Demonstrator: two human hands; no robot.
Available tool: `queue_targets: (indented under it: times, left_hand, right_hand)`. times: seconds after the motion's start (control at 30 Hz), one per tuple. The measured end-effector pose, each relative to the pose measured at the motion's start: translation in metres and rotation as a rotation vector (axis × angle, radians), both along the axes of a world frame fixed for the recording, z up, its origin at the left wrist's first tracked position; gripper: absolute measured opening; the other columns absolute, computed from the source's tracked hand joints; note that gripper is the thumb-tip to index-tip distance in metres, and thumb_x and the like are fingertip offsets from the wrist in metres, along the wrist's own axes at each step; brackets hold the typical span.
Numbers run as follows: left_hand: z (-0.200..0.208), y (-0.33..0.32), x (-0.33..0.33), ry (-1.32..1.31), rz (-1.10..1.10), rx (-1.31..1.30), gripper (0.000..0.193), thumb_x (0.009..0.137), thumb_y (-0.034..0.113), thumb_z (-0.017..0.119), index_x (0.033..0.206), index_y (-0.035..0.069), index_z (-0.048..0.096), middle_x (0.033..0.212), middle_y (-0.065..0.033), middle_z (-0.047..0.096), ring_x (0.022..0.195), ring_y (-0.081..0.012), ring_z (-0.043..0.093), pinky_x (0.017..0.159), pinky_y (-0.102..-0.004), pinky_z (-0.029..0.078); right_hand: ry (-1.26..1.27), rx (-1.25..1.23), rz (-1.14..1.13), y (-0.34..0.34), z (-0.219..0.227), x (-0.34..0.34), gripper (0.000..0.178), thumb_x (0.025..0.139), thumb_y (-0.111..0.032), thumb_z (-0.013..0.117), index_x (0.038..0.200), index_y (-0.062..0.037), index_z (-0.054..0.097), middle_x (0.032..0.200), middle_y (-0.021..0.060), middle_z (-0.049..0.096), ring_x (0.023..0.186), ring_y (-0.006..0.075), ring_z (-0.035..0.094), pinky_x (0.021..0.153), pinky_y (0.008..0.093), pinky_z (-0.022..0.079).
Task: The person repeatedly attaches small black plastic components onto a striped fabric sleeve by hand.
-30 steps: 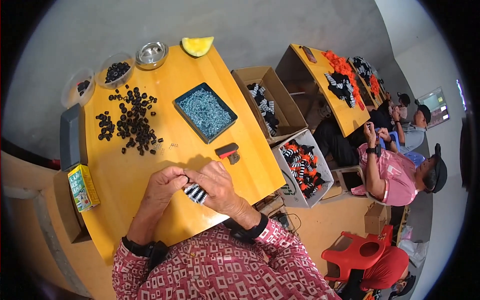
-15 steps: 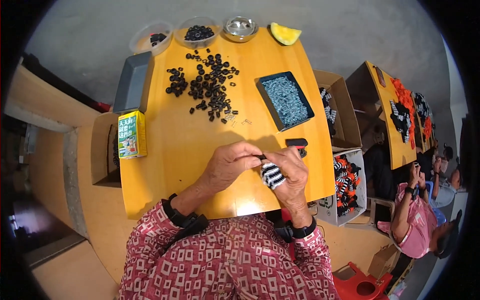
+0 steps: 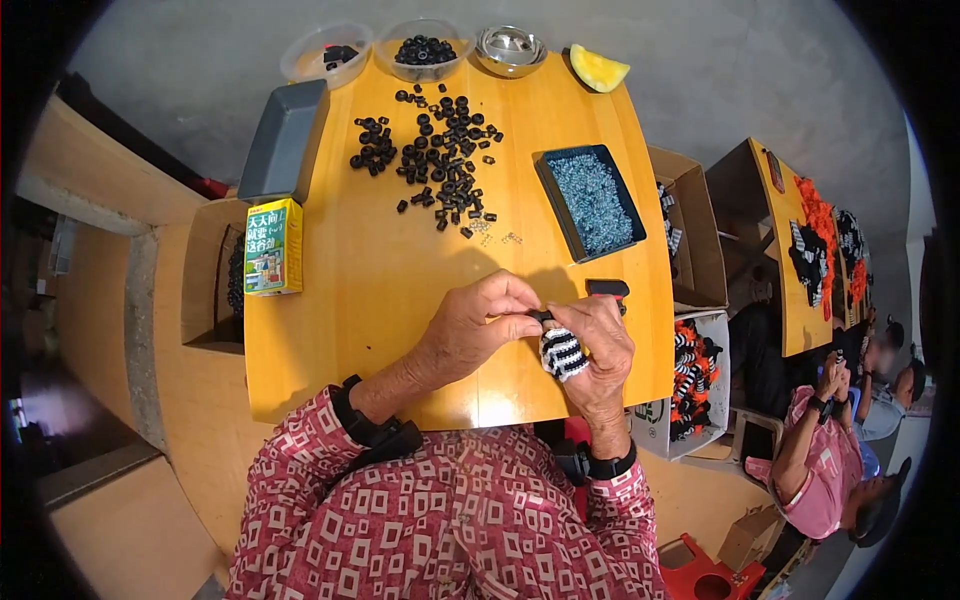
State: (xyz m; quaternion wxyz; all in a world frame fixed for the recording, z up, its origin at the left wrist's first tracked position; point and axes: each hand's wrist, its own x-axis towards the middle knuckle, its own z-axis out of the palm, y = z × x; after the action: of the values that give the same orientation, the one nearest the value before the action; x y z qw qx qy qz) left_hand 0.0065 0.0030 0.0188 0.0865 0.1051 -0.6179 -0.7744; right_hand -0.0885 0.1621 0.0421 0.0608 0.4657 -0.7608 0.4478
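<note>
Comparing with half a second ago, both hands sit slightly lower over the yellow table [image 3: 380,280]: right hand [image 3: 598,352] still cups the black-and-white striped piece [image 3: 563,353], left hand [image 3: 480,325] pinching a small black part [image 3: 541,316] onto its top, so fitting continues.

Worktop [image 3: 380,290] with parts spread along its far half and hands at the near edge.

At the far edge sit three bowls [image 3: 425,50] in a row, a fruit slice [image 3: 598,70] to their right. Loose rings [image 3: 440,165] lie before the bowls; a tray [image 3: 590,203] lies right of them, a box [image 3: 285,140] left, a carton [image 3: 273,247] nearer along the left edge. Both hands, left hand [image 3: 480,330] and right hand [image 3: 595,355], meet over the near edge, a striped piece [image 3: 563,354] between them.
</note>
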Motion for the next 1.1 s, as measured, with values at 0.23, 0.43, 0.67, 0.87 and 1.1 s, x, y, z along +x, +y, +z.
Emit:
queue_targets:
  times: [0.23,0.43,0.67,0.87,1.1]
  left_hand:
    - [-0.001,0.000,0.002,0.067,-0.009,-0.254,0.018,0.088,0.007,0.070,0.103,0.000,0.063,0.092,-0.0089,0.072,0.091,-0.0185,0.071,0.079,-0.0297,0.055]
    - [-0.005,-0.001,0.001,0.065,0.012,-0.233,0.014,0.090,0.003,0.068,0.102,0.000,0.065,0.091,-0.0062,0.072,0.087,-0.0127,0.069,0.079,-0.0255,0.054]
    - [0.002,0.002,0.000,-0.048,-0.008,-0.062,0.016,0.090,0.003,0.067,0.105,-0.001,0.063,0.100,-0.0055,0.067,0.094,-0.0123,0.066,0.085,-0.0248,0.053]
    - [-0.002,0.002,-0.002,-0.053,-0.015,-0.026,0.018,0.092,0.003,0.066,0.109,-0.002,0.064,0.104,-0.0041,0.066,0.097,-0.0103,0.065,0.087,-0.0241,0.052]
    - [-0.013,-0.005,-0.002,-0.116,-0.096,0.069,0.018,0.090,0.006,0.068,0.105,-0.003,0.067,0.094,-0.0054,0.070,0.087,-0.0096,0.065,0.076,-0.0247,0.053]
  right_hand:
    - [0.052,0.034,0.069,0.002,0.005,-0.004,0.029,0.069,0.000,0.078,0.097,-0.0029,0.074,0.087,0.0094,0.069,0.079,0.0256,0.062,0.074,0.0359,0.048]
    - [0.103,0.046,0.050,0.000,0.000,0.000,0.037,0.068,-0.002,0.080,0.104,-0.0033,0.072,0.089,0.0086,0.067,0.082,0.0266,0.061,0.074,0.0368,0.048]
    - [0.214,0.053,-0.022,0.001,-0.010,0.006,0.045,0.067,-0.005,0.082,0.110,-0.0028,0.070,0.087,0.0084,0.064,0.079,0.0268,0.059,0.071,0.0388,0.045]
    - [0.223,0.038,-0.026,-0.003,-0.011,0.003,0.038,0.068,-0.006,0.081,0.104,-0.0029,0.069,0.085,0.0083,0.063,0.078,0.0268,0.058,0.070,0.0386,0.045]
    - [0.237,0.080,-0.010,-0.002,-0.013,0.002,0.036,0.068,-0.004,0.079,0.102,-0.0030,0.068,0.082,0.0079,0.061,0.076,0.0271,0.057,0.070,0.0389,0.044]
